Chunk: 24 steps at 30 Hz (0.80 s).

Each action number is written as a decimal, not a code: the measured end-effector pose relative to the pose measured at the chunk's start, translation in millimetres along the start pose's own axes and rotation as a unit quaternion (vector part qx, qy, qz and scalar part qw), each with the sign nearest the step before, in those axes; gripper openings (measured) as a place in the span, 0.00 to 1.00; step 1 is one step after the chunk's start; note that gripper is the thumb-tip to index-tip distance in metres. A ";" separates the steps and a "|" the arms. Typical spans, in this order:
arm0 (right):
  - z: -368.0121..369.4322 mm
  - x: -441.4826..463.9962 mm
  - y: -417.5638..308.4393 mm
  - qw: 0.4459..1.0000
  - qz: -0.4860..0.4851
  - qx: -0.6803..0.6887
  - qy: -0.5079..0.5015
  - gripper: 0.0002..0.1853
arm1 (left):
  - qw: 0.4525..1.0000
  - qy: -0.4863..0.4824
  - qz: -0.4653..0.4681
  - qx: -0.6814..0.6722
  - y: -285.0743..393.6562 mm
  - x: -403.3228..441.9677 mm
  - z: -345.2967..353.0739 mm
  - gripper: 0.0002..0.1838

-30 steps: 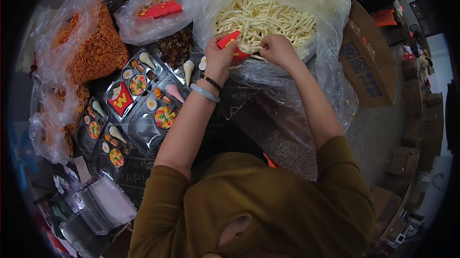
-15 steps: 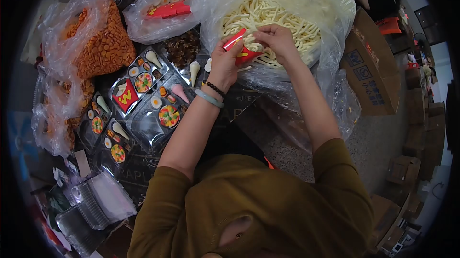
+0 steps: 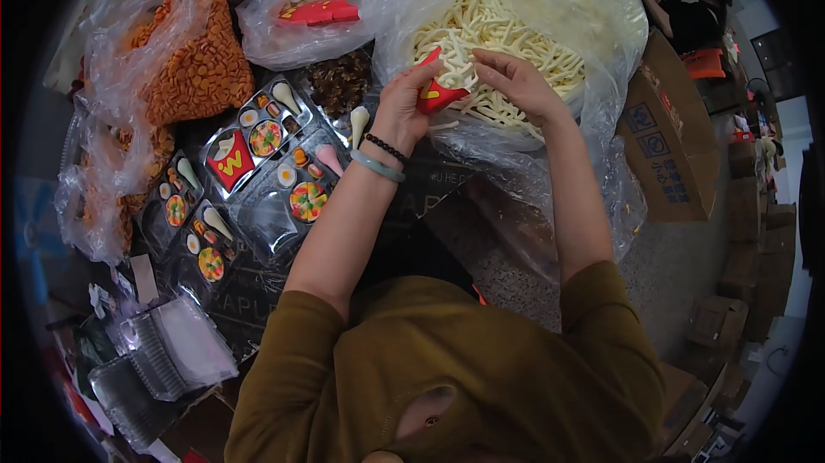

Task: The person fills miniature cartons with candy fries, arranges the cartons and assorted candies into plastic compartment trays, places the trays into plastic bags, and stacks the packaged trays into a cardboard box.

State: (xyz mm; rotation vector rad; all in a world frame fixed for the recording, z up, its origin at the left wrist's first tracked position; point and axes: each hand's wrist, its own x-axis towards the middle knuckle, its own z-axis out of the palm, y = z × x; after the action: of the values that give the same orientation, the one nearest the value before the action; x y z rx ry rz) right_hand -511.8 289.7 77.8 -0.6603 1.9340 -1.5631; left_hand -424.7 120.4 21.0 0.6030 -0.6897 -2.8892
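"Red carton [image 3: 449, 97], where?"
"Over the plastic bag's [image 3: 601, 12] near edge; I have it clasped in the left hand [image 3: 411, 102]."
"Right hand [image 3: 522, 89]?"
"Barely parted beside its pale sticks [image 3: 454, 73]; I can't tell whether it pinches any."

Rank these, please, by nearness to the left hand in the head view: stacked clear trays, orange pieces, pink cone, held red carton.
1. Held red carton, in the left hand.
2. Pink cone, just left.
3. Orange pieces, farther left.
4. Stacked clear trays, lower left.
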 end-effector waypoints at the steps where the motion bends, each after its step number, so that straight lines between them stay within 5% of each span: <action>1: 0.5 -3.0 -0.7 1.000 0.009 0.022 -0.014 0.25 | 1.000 -0.007 -0.008 -0.007 0.7 0.0 1.4 0.20; 6: -8.0 -10.3 -0.5 0.996 0.032 0.074 -0.030 0.22 | 0.998 -0.044 -0.036 -0.007 3.0 -11.4 3.7 0.25; 9: -27.2 -2.3 8.9 0.983 0.034 0.156 0.095 0.19 | 0.998 -0.050 -0.042 -0.011 5.0 -10.4 -1.5 0.25; 10: -27.8 7.7 20.9 0.989 -0.042 -0.015 0.144 0.19 | 0.998 -0.047 -0.043 -0.008 6.0 -10.7 -2.2 0.25; 12: -27.0 21.3 47.4 0.890 -0.185 -0.345 0.232 0.20 | 0.998 -0.045 -0.029 0.017 4.7 -12.3 -1.5 0.24; 13: -1.1 6.6 4.7 0.980 -0.017 -0.127 0.155 0.22 | 0.998 -0.046 -0.022 0.030 4.2 -11.7 1.0 0.24; 15: 14.1 4.9 -8.3 0.996 -0.013 -0.064 0.059 0.21 | 0.998 -0.015 0.006 0.054 3.1 -14.3 4.9 0.21; 19: 31.9 9.2 -3.5 0.950 -0.108 -0.263 0.131 0.14 | 0.984 0.059 0.115 0.119 -0.1 -25.6 11.8 0.22; 20: 38.0 7.3 -0.5 0.917 -0.218 -0.305 0.137 0.12 | 0.982 0.061 0.131 0.123 -0.1 -25.4 11.5 0.23; 24: 62.2 5.6 -9.7 0.968 -0.108 -0.227 0.015 0.13 | 0.978 0.064 0.159 0.115 -2.1 -28.0 4.6 0.24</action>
State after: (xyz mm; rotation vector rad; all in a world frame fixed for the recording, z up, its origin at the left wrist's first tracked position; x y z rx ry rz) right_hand -472.6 240.2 76.6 -1.0718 2.3336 -1.2541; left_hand -401.0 129.6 33.7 0.6306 -1.0063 -2.4739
